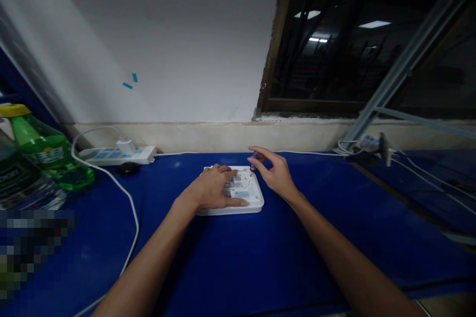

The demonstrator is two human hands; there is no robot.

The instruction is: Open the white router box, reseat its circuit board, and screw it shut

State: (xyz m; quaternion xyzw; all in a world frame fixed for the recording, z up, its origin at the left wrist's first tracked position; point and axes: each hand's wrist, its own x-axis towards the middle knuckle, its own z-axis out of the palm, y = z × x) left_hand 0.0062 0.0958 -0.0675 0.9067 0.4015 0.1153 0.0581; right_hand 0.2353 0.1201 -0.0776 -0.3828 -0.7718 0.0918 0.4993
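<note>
A white, square-shaped electronic box (256, 197) with rounded corners lies on the blue tabletop, its labelled and vented face up. My left hand (213, 188) rests flat across the left part of that face, fingers spread and thumb near the front edge, hiding some of the labels. At the box's far right corner, my right hand (277, 171) pinches a small screwdriver (254, 159) with a clear purplish handle and a red part low down. The screwdriver stands nearly upright; its tip is too small to make out, so contact with a screw cannot be told.
A white power strip (148, 154) with a plugged-in charger (126, 146) lies along the wall, a black rounded object (128, 168) before it. A white cable (132, 203) curves down the left side. Green bottles (48, 151) stand far left. A metal frame (383, 94) slants at right.
</note>
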